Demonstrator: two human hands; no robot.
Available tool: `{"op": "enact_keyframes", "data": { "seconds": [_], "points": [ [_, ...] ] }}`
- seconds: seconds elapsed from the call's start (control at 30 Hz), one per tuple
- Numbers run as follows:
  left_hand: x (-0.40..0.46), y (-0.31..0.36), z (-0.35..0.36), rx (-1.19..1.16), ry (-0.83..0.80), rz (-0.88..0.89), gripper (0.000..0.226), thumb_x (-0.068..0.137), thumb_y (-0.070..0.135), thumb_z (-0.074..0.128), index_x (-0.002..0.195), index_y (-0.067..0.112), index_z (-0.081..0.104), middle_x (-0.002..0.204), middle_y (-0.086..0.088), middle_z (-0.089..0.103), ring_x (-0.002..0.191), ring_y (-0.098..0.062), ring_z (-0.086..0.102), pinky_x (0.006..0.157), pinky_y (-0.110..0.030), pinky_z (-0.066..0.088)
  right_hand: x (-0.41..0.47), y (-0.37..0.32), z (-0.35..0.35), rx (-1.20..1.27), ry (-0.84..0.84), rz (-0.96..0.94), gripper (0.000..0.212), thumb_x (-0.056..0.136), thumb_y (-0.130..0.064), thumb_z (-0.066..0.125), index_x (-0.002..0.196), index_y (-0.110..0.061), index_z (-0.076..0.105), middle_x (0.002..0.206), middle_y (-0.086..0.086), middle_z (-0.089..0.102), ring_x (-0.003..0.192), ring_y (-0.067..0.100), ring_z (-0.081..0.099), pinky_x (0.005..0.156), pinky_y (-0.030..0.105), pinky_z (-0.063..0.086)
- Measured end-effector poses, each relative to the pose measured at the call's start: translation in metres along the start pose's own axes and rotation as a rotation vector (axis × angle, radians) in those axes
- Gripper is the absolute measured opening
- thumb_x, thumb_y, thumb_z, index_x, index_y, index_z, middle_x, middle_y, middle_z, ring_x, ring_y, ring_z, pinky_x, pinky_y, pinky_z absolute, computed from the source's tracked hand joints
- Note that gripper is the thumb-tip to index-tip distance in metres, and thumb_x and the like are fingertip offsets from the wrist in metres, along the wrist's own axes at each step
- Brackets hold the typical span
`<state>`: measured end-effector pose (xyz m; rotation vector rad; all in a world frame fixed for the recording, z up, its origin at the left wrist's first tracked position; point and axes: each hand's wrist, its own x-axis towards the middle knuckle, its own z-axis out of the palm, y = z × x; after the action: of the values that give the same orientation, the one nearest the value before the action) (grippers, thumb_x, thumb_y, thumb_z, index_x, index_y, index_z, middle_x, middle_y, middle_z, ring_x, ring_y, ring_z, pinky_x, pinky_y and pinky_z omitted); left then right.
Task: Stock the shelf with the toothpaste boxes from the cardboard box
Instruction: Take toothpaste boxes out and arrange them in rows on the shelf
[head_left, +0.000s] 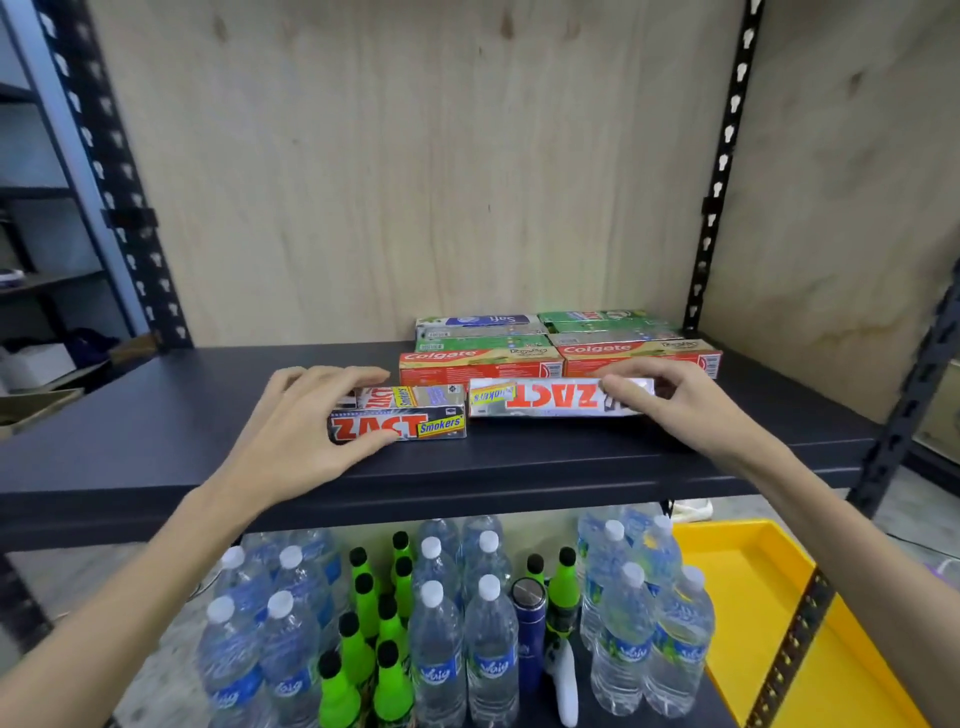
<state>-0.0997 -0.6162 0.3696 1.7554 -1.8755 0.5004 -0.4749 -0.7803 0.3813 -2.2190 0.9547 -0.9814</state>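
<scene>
On the dark shelf board (156, 415) lie several toothpaste boxes. My left hand (306, 431) grips the left end of a silver Zact Smokers box (410, 426), with a second Zact box (410, 397) touching it just behind. My right hand (675, 410) holds the right end of another Zact box (545, 397), which lies upside down to me. Behind these sit two red Colgate boxes (478, 364) (639, 356) and, at the back, green and blue-white boxes (545, 327). The cardboard box is out of view.
Plywood panels close the shelf's back and right side. Black perforated uprights (722, 171) stand at the corners. On the lower shelf stand several water bottles (488, 639), green bottles (363, 623) and a dark flask (530, 623). A yellow tray (753, 597) sits at the lower right.
</scene>
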Motion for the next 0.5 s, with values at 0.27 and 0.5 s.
{"op": "enact_keyframes", "data": {
  "seconds": [0.27,0.5],
  "points": [
    [0.001,0.002,0.001,0.008,0.015,-0.049,0.065,0.075,0.084,0.051,0.127,0.044,0.052,0.123,0.027,0.058,0.118,0.003,0.047,0.109,-0.039,0.029,0.015,-0.007,0.01,0.066,0.057,0.288,0.099,0.089,-0.083,0.035,0.132,0.003,0.059,0.132,0.012,0.066,0.121,0.034,0.06,0.106,0.043,0.041],
    [0.001,-0.001,0.002,-0.018,0.018,-0.047,0.063,0.076,0.084,0.049,0.126,0.045,0.051,0.122,0.028,0.057,0.116,0.005,0.046,0.108,-0.037,0.028,0.022,-0.015,0.02,0.053,0.178,0.419,0.084,0.095,-0.077,0.02,0.087,-0.009,0.069,0.092,0.004,0.065,0.087,0.02,0.059,0.087,0.035,0.037]
  ]
}}
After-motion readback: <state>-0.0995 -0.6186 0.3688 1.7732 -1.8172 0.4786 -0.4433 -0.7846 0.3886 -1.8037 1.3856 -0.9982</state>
